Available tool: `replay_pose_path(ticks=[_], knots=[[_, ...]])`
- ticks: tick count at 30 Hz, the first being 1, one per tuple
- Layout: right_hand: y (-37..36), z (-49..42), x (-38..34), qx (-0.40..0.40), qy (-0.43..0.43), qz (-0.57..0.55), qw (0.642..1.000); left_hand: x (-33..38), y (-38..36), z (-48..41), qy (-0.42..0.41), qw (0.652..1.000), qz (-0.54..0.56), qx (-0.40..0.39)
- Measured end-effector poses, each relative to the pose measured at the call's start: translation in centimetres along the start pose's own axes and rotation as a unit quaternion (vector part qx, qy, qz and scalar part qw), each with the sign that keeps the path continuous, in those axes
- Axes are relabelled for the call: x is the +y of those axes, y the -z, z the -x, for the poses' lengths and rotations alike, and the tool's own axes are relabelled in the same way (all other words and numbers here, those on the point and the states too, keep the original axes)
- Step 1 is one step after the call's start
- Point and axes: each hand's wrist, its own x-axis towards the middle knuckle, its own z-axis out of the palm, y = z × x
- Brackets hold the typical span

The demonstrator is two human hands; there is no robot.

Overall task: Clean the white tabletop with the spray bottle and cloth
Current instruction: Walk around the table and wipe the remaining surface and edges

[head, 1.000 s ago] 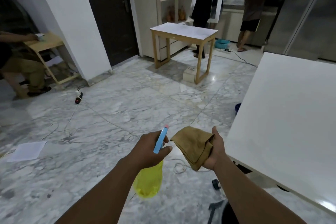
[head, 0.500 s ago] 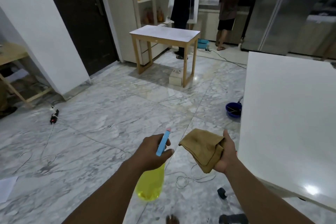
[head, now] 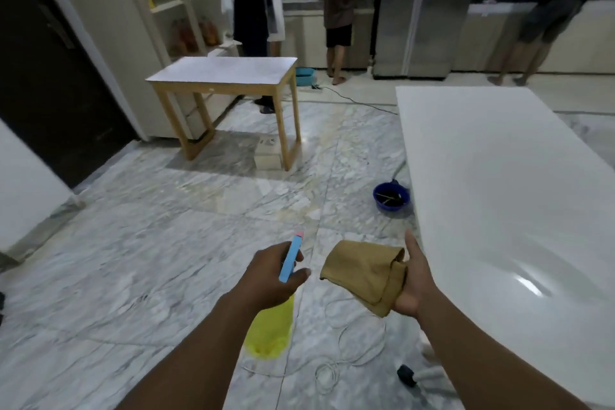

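Observation:
My left hand [head: 269, 276] grips a spray bottle [head: 271, 326] with a yellow body and a blue head tipped in pink, held out over the marble floor. My right hand [head: 412, 283] holds a folded tan cloth [head: 364, 270], thumb up. The white tabletop [head: 506, 183] fills the right side of the view; its near left edge lies just right of my right hand. Nothing rests on its visible surface.
A small wooden table [head: 229, 71] with a pale top stands ahead. A blue bowl [head: 391, 197] sits on the floor beside the white table. White cable [head: 346, 363] loops on the floor below my hands. Three people stand at the far counters.
The view has swung right and forward, so the white tabletop now shows more fully and closer. Both hands keep the same hold on bottle and cloth.

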Motion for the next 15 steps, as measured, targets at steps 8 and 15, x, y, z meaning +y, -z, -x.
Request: replay_pose_path(ticks=[8, 15], knots=[[5.5, 3.5, -6.1, 0.098, 0.056, 0.039, 0.993, 4.4, -4.3, -10.9, -0.096, 0.987, -0.029, -0.128], [10.7, 8.7, -9.2, 0.254, 0.114, 0.034, 0.960, 11.4, -10.5, -17.6, -0.254, 0.930, -0.037, -0.262]])
